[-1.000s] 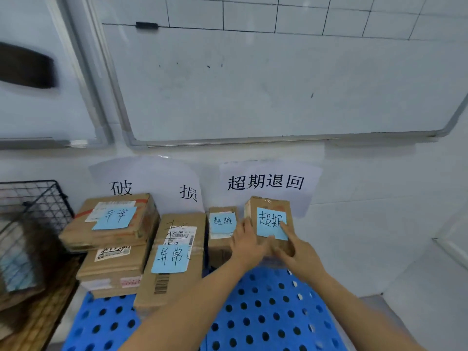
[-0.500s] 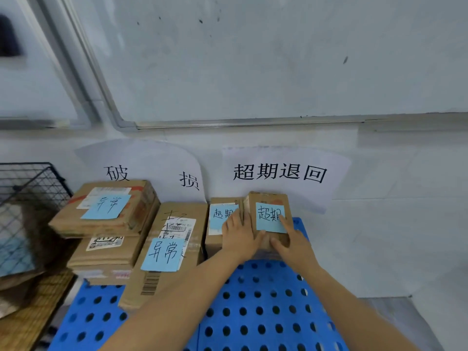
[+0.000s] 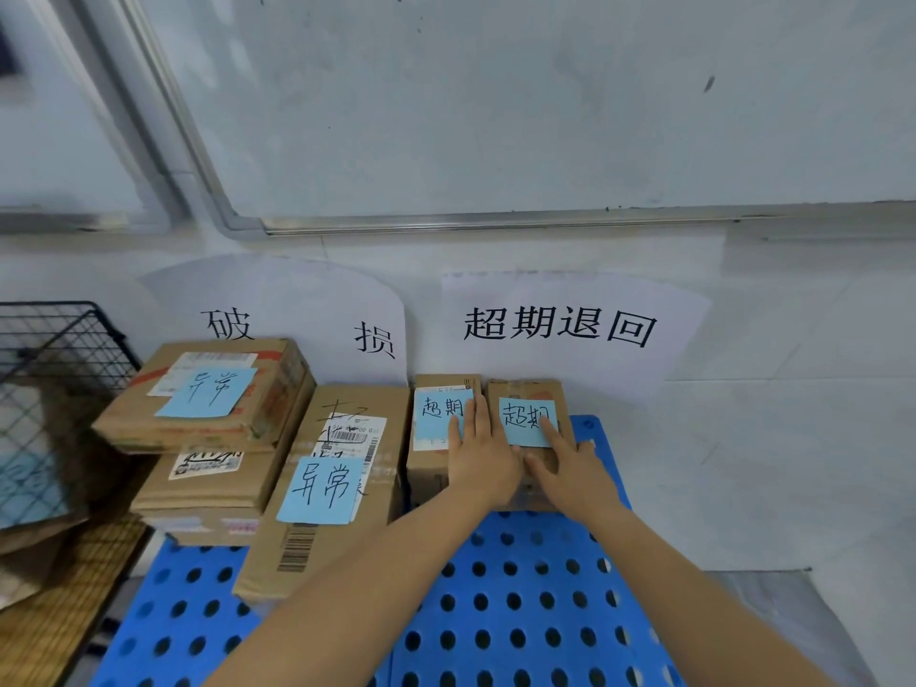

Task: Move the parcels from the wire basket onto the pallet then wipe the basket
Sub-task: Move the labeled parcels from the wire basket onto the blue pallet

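A small cardboard parcel (image 3: pixel 526 390) with a blue note stands on the blue perforated pallet (image 3: pixel 520 612) against the wall. My left hand (image 3: pixel 478 453) lies flat on its left edge, fingers straight, partly over the neighbouring small parcel (image 3: pixel 430 471). My right hand (image 3: pixel 565 463) rests on its top and front, index finger on the note. To the left, a long parcel (image 3: pixel 384 406) and two stacked parcels (image 3: pixel 280 389) sit on the pallet. The black wire basket (image 3: pixel 64 349) at far left holds at least one more parcel (image 3: pixel 25 488).
Two paper signs (image 3: pixel 560 324) with black characters hang on the wall behind the parcels, under a whiteboard (image 3: pixel 545 101). The basket stands on a bamboo-slat surface (image 3: pixel 59 602). The pallet's front half is bare blue plastic. Grey floor shows at the right.
Both hands carried the small noted parcel forward and down; it now stands on the pallet beside the other small parcel, against the wall. The view tilted downward.
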A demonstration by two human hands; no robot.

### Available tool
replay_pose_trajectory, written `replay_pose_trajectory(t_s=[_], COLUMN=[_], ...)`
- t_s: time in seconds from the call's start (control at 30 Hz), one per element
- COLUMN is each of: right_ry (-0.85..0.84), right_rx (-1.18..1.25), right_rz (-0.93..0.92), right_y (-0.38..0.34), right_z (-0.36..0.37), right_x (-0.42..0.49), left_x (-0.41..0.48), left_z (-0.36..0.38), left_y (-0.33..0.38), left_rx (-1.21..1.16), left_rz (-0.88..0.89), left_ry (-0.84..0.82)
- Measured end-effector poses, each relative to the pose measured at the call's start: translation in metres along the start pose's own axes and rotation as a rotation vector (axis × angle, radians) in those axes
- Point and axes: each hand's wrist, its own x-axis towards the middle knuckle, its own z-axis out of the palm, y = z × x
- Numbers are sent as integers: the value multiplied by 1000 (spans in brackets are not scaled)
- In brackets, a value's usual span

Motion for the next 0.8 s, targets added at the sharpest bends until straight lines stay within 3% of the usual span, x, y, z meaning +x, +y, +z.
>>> replay_pose_trajectory(t_s=[0.13, 0.4, 0.6, 0.8], right_ry=[-20, 13, 126, 155], right_rx=[-81, 9, 4, -26], right_rz=[21, 14, -75, -273], right_y=[-6, -9, -29, -107], right_z=[-1, -13, -65, -85], right_x=[0, -11, -28, -45], left_x=[-1, -19, -46, -90], left_z=[-3, -22, -53, -109], left_y=[-3, -20, -38, -76], left_rx=[-20, -189, -229, -295], left_rz=[13, 56, 20, -85], left_ry=[-34, -62, 39, 173])
